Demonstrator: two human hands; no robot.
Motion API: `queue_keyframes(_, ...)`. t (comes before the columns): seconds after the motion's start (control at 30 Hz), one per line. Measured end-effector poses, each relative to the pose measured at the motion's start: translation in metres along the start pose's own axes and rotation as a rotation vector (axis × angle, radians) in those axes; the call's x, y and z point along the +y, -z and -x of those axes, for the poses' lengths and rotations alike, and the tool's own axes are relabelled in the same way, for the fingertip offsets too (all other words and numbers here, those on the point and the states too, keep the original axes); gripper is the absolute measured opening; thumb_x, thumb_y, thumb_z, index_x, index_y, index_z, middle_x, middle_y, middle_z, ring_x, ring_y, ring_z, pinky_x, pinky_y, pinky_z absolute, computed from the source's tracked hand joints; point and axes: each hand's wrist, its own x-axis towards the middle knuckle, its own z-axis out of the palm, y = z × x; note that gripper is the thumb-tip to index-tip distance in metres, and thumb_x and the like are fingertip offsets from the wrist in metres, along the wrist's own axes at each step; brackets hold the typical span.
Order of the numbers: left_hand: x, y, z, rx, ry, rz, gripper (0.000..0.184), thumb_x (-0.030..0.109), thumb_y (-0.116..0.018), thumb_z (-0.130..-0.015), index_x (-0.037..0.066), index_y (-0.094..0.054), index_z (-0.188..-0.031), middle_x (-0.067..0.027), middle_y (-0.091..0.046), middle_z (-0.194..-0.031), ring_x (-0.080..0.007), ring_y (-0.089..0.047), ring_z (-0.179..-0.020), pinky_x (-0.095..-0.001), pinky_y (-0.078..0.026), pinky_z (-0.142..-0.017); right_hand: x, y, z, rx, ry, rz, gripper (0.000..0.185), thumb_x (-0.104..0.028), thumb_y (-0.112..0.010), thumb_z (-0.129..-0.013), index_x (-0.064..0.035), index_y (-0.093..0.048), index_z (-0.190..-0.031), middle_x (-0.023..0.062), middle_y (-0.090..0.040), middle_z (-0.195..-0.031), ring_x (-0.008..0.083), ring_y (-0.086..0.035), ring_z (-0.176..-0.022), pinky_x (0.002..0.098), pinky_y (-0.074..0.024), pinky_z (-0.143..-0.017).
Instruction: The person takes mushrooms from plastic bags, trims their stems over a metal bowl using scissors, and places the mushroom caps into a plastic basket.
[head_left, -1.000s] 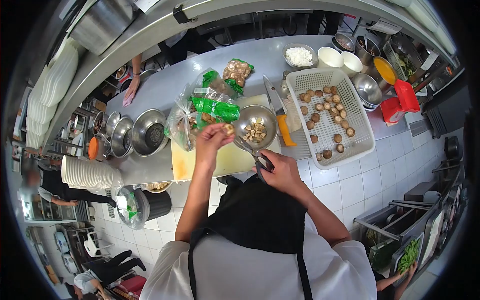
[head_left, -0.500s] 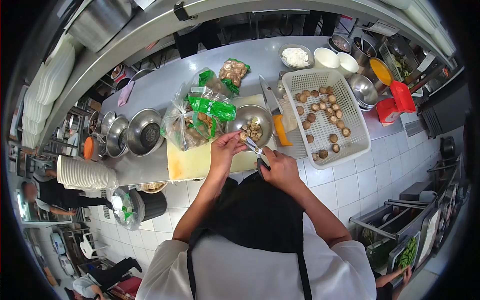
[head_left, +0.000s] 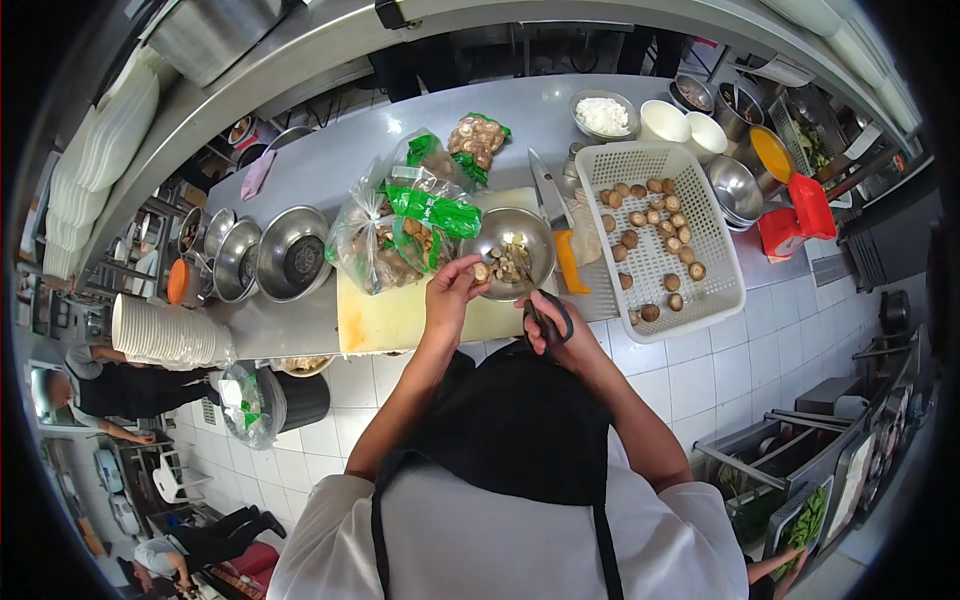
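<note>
My left hand pinches a mushroom at the near left rim of a metal bowl. Cut mushroom pieces lie inside that bowl. In my right hand are black-handled scissors, their blades reaching over the bowl's near side, hard to make out against the pieces. To the right, a white perforated basket holds several whole brown mushrooms. Left of the bowl are plastic bags of mushrooms with green labels.
A yellow-handled knife lies between bowl and basket. Under the bowl is a cutting board. Metal bowls and stacked white containers stand left. A red scale is at right. Other people are nearby, one touching greens.
The scissors have swung from the mushroom in my left hand to point into the bowl. My right hand has turned and shifted slightly right. The view has shifted a little.
</note>
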Motion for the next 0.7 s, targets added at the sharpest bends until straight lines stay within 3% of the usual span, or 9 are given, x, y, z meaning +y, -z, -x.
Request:
queue_keyframes(0.07,0.0,-0.001,-0.002,0.002,-0.018,-0.016,0.027,0.012,-0.056,-0.104,-0.001,-0.066,-0.126,-0.012,-0.07,-0.111,-0.0198,-0.072,-0.094,-0.0323,-0.061,-0.087,0.002,0.006,-0.001,0.033,0.007,0.055,0.04,-0.043,-0.067,-0.099,-0.0033,-0.068,-0.104,0.0006,-0.055,-0.063,0.0104,-0.051,-0.048,0.0257,-0.0399,-0.045)
queue_keyframes(0.17,0.002,-0.011,-0.01,-0.034,-0.06,-0.16,0.029,0.014,-0.064,-0.101,-0.002,-0.067,-0.125,-0.0096,-0.071,-0.103,-0.0157,-0.07,-0.094,-0.0289,-0.059,-0.083,0.019,0.015,-0.005,0.028,0.019,0.253,0.041,-0.043,-0.069,-0.098,-0.0027,-0.067,-0.102,0.001,-0.056,-0.063,0.0112,-0.052,-0.049,0.0268,-0.0395,-0.046)
queue_keyframes(0.27,0.027,-0.059,-0.012,-0.185,-0.133,-0.394,0.038,0.018,-0.072,-0.097,-0.004,-0.064,-0.127,-0.0138,-0.073,-0.107,-0.0161,-0.071,-0.098,-0.0286,-0.058,-0.082,0.019,0.006,0.001,-0.002,0.043,0.373,0.044,-0.044,-0.072,-0.095,-0.0008,-0.066,-0.102,0.0017,-0.057,-0.065,0.0108,-0.053,-0.05,0.0269,-0.0391,-0.046)
queue_keyframes(0.33,0.018,-0.097,-0.032,-0.332,-0.16,-0.264,0.047,0.02,-0.077,-0.093,-0.006,-0.062,-0.129,-0.0179,-0.074,-0.111,-0.0169,-0.071,-0.099,-0.0289,-0.058,-0.082,0.02,0.003,0.002,-0.016,0.047,0.412,0.046,-0.045,-0.072,-0.095,0.0003,-0.066,-0.103,0.0019,-0.058,-0.066,0.0107,-0.053,-0.051,0.0268,-0.0392,-0.046)
queue_keyframes(0.4,0.016,-0.131,-0.043,-0.35,-0.252,-0.138,0.047,0.021,-0.076,-0.093,-0.004,-0.061,-0.131,-0.0181,-0.074,-0.109,-0.0197,-0.072,-0.098,-0.0293,-0.058,-0.083,0.019,0.004,0.006,0.007,0.062,0.421,0.044,-0.042,-0.073,-0.095,0.0001,-0.066,-0.107,0.0017,-0.058,-0.067,0.0102,-0.053,-0.052,0.0262,-0.0396,-0.046)
queue_keyframes(0.5,0.038,-0.14,-0.036,-0.203,-0.431,-0.375,0.039,0.019,-0.075,-0.093,-0.002,-0.066,-0.124,-0.0169,-0.075,-0.104,-0.0228,-0.074,-0.093,-0.0316,-0.058,-0.082,0.018,0.004,0.007,0.003,0.082,0.431,0.042,-0.037,-0.075,-0.095,-0.0006,-0.066,-0.112,0.001,-0.059,-0.068,0.0093,-0.054,-0.054,0.0253,-0.0401,-0.048)
queue_keyframes(0.6,0.066,-0.103,-0.017,-0.093,-0.664,-0.628,0.029,0.015,-0.075,-0.089,0.0,-0.071,-0.114,-0.0145,-0.074,-0.098,-0.0261,-0.074,-0.087,-0.0347,-0.058,-0.078,0.021,0.014,0.011,0.025,0.079,0.427,0.04,-0.035,-0.076,-0.094,-0.0018,-0.067,-0.113,-0.0005,-0.059,-0.068,0.008,-0.054,-0.055,0.0243,-0.0405,-0.049)
queue_keyframes(0.63,0.079,-0.089,-0.009,0.032,-0.709,-0.682,0.02,0.01,-0.074,-0.085,0.002,-0.074,-0.104,-0.0125,-0.073,-0.094,-0.027,-0.072,-0.081,-0.0365,-0.057,-0.073,0.021,0.014,0.014,0.053,0.071,0.435,0.039,-0.035,-0.076,-0.094,-0.002,-0.067,-0.113,-0.001,-0.059,-0.068,0.0077,-0.054,-0.055,0.024,-0.0405,-0.05)
queue_keyframes(0.7,0.098,-0.051,-0.007,0.254,-0.837,-0.833,0.013,0.007,-0.073,-0.084,0.004,-0.074,-0.096,-0.0116,-0.073,-0.091,-0.028,-0.072,-0.077,-0.0378,-0.056,-0.069,0.025,0.021,0.014,0.097,0.052,0.411,0.037,-0.034,-0.076,-0.094,-0.0029,-0.067,-0.113,-0.0023,-0.059,-0.068,0.0067,-0.053,-0.055,0.0233,-0.0402,-0.05)
